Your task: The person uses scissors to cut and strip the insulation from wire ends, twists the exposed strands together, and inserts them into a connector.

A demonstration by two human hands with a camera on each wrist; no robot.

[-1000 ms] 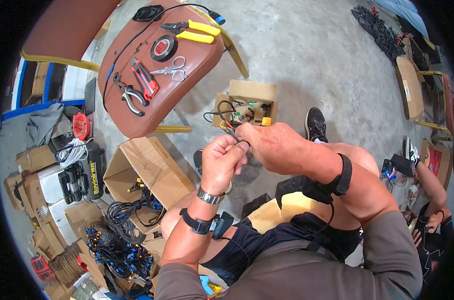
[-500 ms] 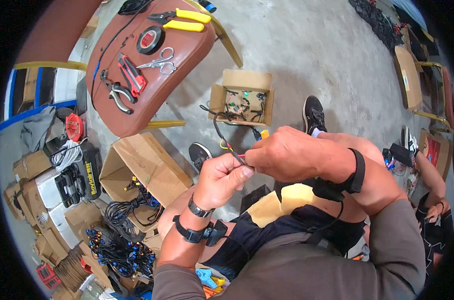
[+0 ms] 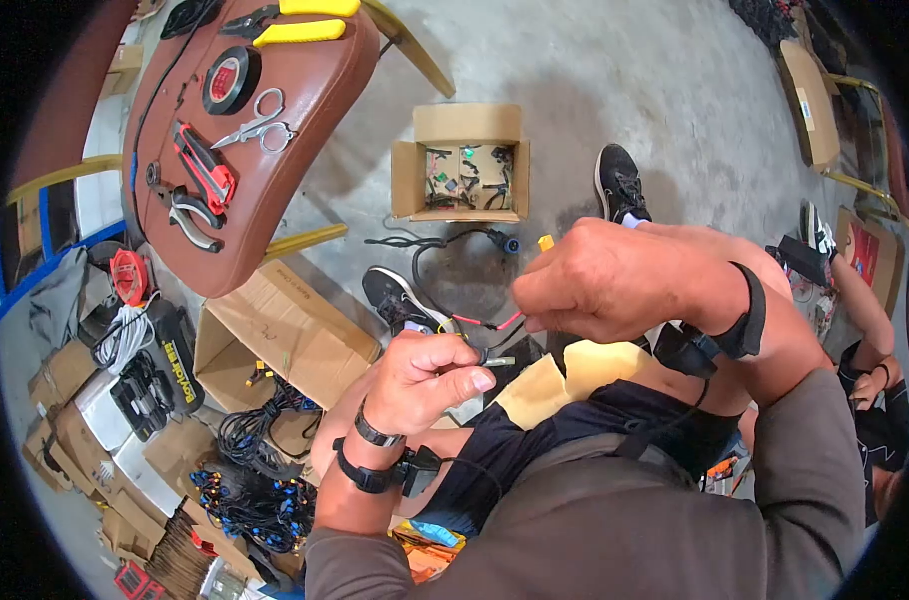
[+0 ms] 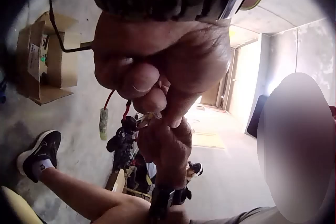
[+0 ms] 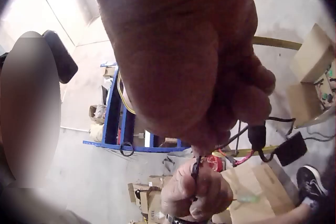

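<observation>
While both hands are raised above the lap, a thin black wire (image 5: 196,170) runs between their fingertips. The left hand (image 3: 425,382) pinches it between thumb and fingers, and the right hand (image 3: 595,285) pinches it from just above, its fingers curled in. A black cable (image 3: 418,275) curves up from near the floor (image 3: 575,60) to the hands, with a red wire (image 3: 468,320) and a yellow wire (image 3: 443,333) showing beside the left hand. A pale tube (image 4: 103,124) sits at the end of a red wire, just beside the left fingers. A yellow plug (image 3: 546,243) shows just beyond the right hand.

Ahead on the floor, a small open box (image 3: 403,180) holds small parts. On the chair (image 3: 305,110), to the person's left, lie a roll of tape (image 3: 244,80), scissors (image 3: 245,131), a red knife (image 3: 205,168), pliers (image 3: 197,218) and a yellow-handled tool (image 3: 300,33). Below the chair, a larger box (image 3: 285,325) lies tipped toward the left leg, near a heap of dark cables (image 3: 260,505).
</observation>
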